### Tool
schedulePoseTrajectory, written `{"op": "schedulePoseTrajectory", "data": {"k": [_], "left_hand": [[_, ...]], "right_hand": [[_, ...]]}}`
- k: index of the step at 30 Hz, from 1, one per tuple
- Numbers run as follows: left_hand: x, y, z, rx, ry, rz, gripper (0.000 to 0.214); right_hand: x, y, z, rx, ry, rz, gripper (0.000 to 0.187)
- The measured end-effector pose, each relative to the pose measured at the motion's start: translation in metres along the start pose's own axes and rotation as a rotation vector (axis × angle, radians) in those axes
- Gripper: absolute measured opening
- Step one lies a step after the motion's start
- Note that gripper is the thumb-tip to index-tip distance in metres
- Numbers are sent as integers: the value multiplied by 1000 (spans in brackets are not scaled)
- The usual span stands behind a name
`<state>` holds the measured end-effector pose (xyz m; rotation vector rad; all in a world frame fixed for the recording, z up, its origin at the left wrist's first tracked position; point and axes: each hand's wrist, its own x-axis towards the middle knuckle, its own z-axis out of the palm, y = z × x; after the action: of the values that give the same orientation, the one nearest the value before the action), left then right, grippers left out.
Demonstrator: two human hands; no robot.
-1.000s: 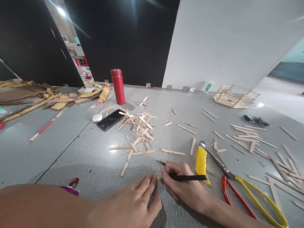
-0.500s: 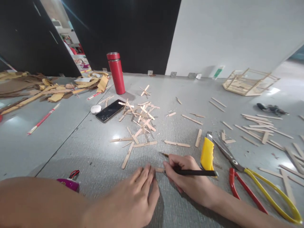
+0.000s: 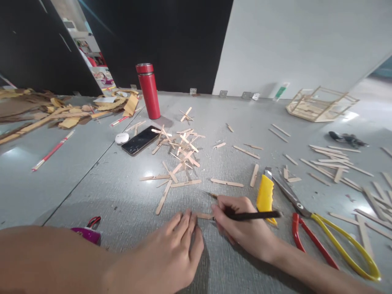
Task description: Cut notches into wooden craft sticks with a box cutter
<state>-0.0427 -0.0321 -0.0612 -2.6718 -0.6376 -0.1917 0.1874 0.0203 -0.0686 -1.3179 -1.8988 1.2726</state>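
My left hand (image 3: pixel 176 249) lies low in the middle, its fingers close together and pressing a flat wooden craft stick (image 3: pixel 204 216) onto the table. Part of that stick is hidden beneath the fingertips. In a writing grip, my right hand (image 3: pixel 241 222) holds a slim black pencil (image 3: pixel 257 215). Its point is hidden by the fingers, close to the stick's right end. A thin pointed wood splinter (image 3: pixel 212 195) shows just beyond the right index finger. Farther off lies another craft stick (image 3: pixel 227 182), with a loose heap of crossed sticks (image 3: pixel 185 153) to its left.
Right of my right hand lie a yellow box cutter (image 3: pixel 266 194), scissors (image 3: pixel 347 241) and red-handled pliers (image 3: pixel 315 239). Many sticks (image 3: pixel 332 159) are scattered at right. A phone (image 3: pixel 141 141), red flask (image 3: pixel 149 92) and stick frame (image 3: pixel 320 108) stand or lie farther back.
The whole view has shifted slightly. Both hands keep nearly the same place beside the stick, and the pencil's back end is tilted slightly higher.
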Motion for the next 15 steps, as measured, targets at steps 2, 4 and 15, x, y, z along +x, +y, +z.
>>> {"op": "schedulePoseTrajectory", "data": {"k": [2, 4, 15], "left_hand": [[-1, -1, -4, 13, 41, 28, 36], [-1, -1, -10, 4, 83, 84, 34], [1, -3, -14, -75, 41, 141, 35]], "right_hand": [[0, -3, -4, 117, 66, 34, 45], [1, -8, -11, 229, 172, 29, 49], [0, -29, -36, 77, 209, 8, 41]]}}
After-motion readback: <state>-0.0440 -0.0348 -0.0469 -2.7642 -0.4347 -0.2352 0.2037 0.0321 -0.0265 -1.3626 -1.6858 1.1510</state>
